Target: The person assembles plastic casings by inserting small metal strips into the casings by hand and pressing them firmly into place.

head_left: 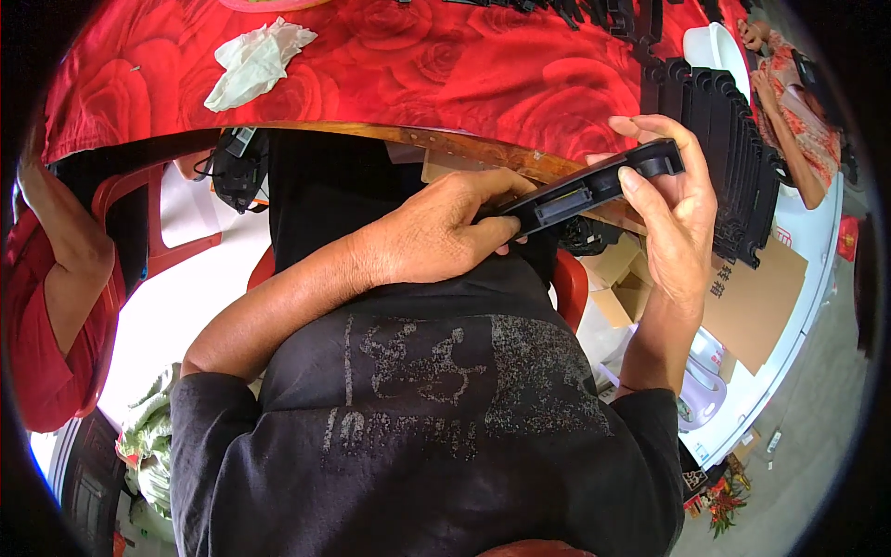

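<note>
Between my two hands is a long black plastic part point(566, 201) with raised edges, a recessed slot along its middle and a rounded end. It slants up to the right, just off the near edge of the table. My left hand point(455, 223) pinches its lower left end between thumb and fingers. Round the upper right end my right hand point(673, 200) is closed, its thumb pressed on the face and its fingers behind. The fingers hide part of both ends.
A red rose-patterned cloth point(399, 65) covers the table, with a crumpled white tissue point(260, 63) on it. Black parts point(710, 139) are stacked at the right beside a white bowl point(716, 51). Cardboard point(761, 297) lies below. Other people sit left and far right.
</note>
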Available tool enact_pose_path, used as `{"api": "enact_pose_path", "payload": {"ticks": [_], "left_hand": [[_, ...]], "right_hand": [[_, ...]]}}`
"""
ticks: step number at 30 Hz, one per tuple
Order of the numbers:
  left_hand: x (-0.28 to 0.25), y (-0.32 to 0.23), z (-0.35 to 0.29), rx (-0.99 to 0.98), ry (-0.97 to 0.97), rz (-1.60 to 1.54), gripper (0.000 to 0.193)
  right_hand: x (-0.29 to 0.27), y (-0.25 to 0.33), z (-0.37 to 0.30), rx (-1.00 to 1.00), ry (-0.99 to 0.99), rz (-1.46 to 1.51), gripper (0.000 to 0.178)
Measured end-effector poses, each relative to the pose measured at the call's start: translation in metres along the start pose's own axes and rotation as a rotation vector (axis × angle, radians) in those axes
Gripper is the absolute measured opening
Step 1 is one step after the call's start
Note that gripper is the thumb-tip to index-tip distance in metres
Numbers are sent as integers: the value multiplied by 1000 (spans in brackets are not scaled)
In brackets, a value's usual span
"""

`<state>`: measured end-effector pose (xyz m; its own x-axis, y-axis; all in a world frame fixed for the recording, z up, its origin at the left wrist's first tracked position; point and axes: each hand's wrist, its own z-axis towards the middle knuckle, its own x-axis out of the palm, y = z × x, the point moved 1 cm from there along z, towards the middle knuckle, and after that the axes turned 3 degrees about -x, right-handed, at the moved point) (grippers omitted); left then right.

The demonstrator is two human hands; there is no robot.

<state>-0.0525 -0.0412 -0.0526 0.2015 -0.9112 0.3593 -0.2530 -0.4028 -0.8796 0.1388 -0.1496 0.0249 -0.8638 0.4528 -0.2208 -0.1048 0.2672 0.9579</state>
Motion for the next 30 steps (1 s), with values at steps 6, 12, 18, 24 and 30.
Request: {"api": "enact_pose_path", "payload": {"ticks": [6,12,18,24,30], "left_hand": [[2,1,3,-13,-40,72,30],[6,1,7,-24,-73,63,20],[6,-1,7,-29,-87,106,19],[8,-4,7,-16,-80,119,23],[10,-1,10,17,-102,216,25]], "right_hand": [[2,3,0,-21,-9,-28,46],[6,5,0,-10,-2,3,46],[3,7,1,-69,-13,-184,49],[-3,7,5,-139,55,-282,38],[-11,20,11,-122,213,-454,27]]}}
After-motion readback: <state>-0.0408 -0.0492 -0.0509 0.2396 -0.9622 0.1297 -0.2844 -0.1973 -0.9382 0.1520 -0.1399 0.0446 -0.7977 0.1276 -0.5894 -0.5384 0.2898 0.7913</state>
